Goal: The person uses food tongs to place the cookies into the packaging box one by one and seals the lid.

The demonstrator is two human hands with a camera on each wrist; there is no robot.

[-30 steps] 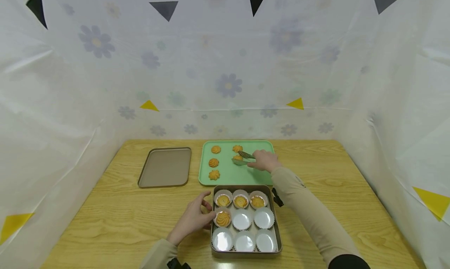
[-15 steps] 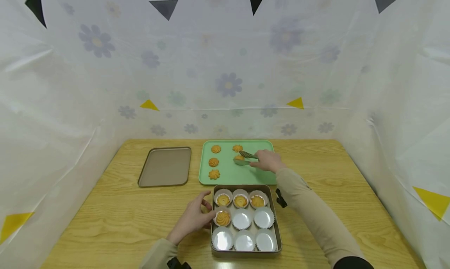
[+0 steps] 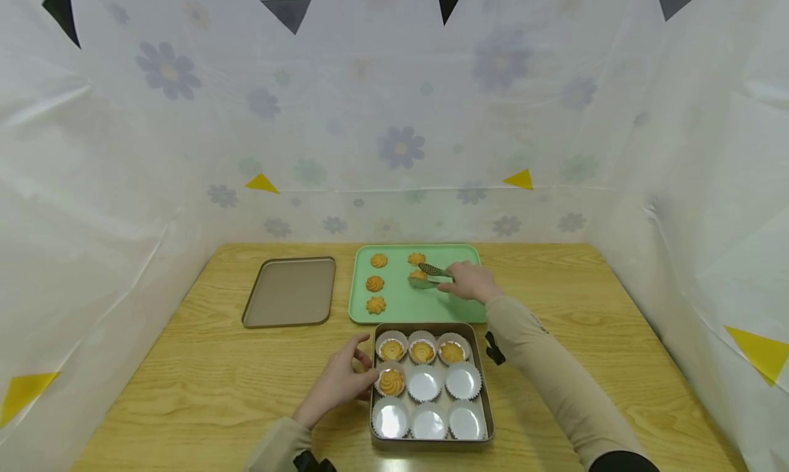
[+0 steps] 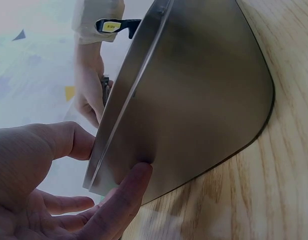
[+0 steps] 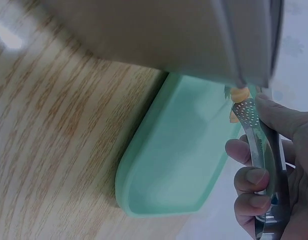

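Note:
My right hand (image 3: 471,282) grips metal serving tongs (image 5: 266,160) over the green tray (image 3: 453,311). The tongs' perforated tip and other tip stand on either side of a piped cookie (image 3: 418,275); whether they touch it is hard to tell. My left hand (image 3: 339,376) holds the left side of a deep square baking tin (image 3: 431,446), thumb at the rim and a finger against the outer wall (image 4: 204,100). Inside the tin are rows of white paper cups. The back-row cups and the middle row's left cup (image 3: 391,381) hold cookies; the other cups show bare bottoms.
Several more cookies lie on the green tray, with three in its left column (image 3: 374,283). A shallow brown square tray (image 3: 290,292) sits to the left on the wooden table (image 3: 216,390). A flowered white curtain (image 3: 401,81) surrounds the table.
The tongs and my right hand have shifted slightly to the right, staying around the same cookie. My left hand and the tin have kept their places.

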